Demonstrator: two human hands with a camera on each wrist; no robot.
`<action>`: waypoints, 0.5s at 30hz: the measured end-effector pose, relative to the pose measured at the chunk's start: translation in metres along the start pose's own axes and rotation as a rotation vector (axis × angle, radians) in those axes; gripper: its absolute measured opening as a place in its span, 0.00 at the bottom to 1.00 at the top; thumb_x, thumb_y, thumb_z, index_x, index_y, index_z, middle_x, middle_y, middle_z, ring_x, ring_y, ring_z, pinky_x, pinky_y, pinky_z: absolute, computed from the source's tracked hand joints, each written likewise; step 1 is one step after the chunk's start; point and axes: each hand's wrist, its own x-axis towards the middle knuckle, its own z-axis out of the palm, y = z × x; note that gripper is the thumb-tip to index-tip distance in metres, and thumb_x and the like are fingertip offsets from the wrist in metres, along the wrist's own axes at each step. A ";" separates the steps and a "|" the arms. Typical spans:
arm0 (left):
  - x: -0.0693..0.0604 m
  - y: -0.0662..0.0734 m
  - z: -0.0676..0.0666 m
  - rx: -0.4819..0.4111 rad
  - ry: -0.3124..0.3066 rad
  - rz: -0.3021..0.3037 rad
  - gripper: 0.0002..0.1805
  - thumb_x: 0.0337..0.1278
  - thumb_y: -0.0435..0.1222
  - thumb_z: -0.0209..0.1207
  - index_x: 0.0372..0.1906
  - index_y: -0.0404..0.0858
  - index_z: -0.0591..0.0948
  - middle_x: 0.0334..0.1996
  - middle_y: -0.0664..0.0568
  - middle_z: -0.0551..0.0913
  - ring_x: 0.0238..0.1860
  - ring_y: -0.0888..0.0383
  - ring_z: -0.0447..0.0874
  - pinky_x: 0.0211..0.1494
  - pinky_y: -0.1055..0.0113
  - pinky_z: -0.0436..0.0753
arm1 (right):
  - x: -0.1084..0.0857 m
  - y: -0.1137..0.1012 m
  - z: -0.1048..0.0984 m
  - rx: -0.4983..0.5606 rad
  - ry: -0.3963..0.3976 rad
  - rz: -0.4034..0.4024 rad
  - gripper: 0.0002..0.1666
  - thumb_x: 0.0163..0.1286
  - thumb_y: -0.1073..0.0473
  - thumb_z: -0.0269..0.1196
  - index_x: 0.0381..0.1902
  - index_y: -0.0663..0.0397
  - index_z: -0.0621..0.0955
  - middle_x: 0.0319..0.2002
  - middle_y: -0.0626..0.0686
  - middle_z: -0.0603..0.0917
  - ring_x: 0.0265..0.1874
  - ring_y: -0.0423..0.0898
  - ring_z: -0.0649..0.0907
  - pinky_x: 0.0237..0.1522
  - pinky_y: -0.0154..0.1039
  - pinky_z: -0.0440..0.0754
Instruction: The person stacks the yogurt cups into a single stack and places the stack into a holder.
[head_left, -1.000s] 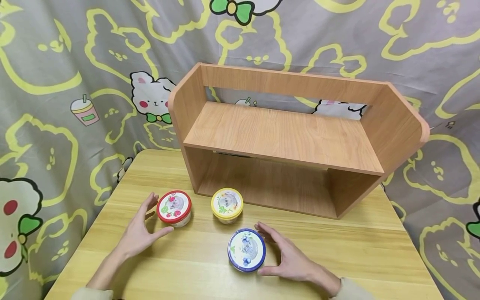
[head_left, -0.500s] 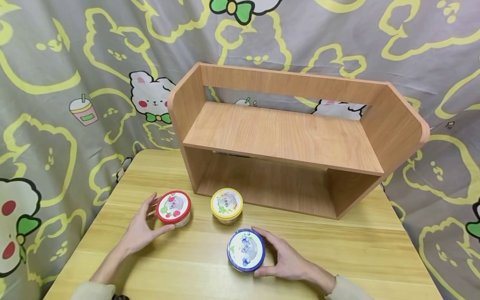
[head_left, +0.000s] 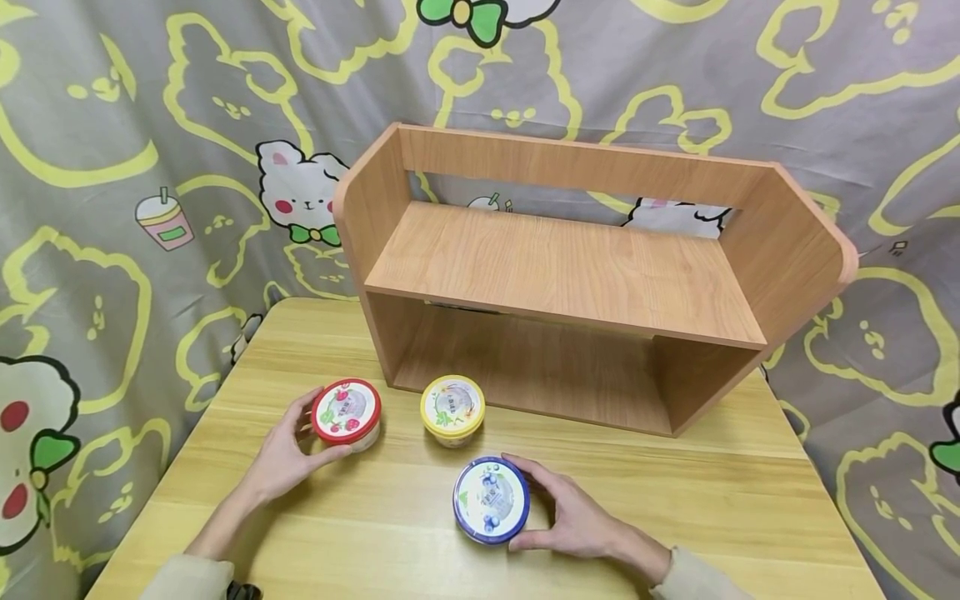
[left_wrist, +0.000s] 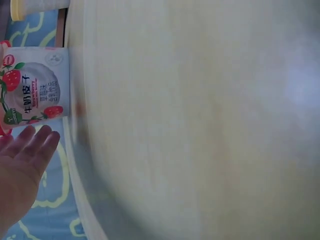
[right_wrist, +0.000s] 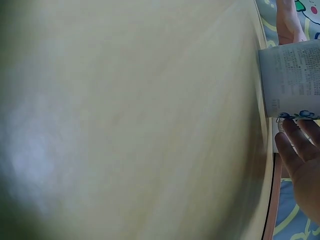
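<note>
while left grip (head_left: 283, 457) widely clasps round red-lidded tub (head_left: 346, 412) | right grip (head_left: 573, 518) likewise clasps glossy blue-lidded tub (head_left: 491, 500)

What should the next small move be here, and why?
Probably close the right hand gently on the blue-lidded tub. In the head view its thumb and fingertips lie spread at the tub's right side, while the right wrist view shows the fingers extended rather than wrapped round it, so the grasp looks unfinished.
</note>
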 end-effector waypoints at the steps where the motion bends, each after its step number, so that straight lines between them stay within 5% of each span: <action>1: 0.000 0.000 0.000 0.004 -0.002 -0.001 0.58 0.51 0.47 0.80 0.81 0.36 0.59 0.70 0.35 0.76 0.67 0.36 0.78 0.68 0.39 0.81 | 0.000 0.000 0.000 0.002 0.000 0.000 0.61 0.56 0.47 0.82 0.82 0.46 0.63 0.76 0.51 0.75 0.74 0.46 0.77 0.78 0.32 0.68; 7: 0.003 0.001 0.001 0.018 -0.011 -0.001 0.56 0.51 0.48 0.80 0.80 0.37 0.61 0.69 0.37 0.78 0.66 0.42 0.79 0.65 0.57 0.82 | 0.000 0.000 0.000 0.000 -0.001 -0.006 0.61 0.56 0.46 0.82 0.82 0.40 0.63 0.76 0.51 0.76 0.74 0.45 0.77 0.77 0.32 0.67; 15: 0.004 0.005 0.000 0.013 -0.002 -0.006 0.54 0.49 0.47 0.81 0.78 0.38 0.65 0.65 0.40 0.82 0.56 0.75 0.74 0.62 0.64 0.83 | 0.000 0.000 0.000 -0.005 -0.004 0.005 0.60 0.57 0.43 0.81 0.82 0.38 0.63 0.76 0.51 0.75 0.74 0.46 0.77 0.78 0.33 0.67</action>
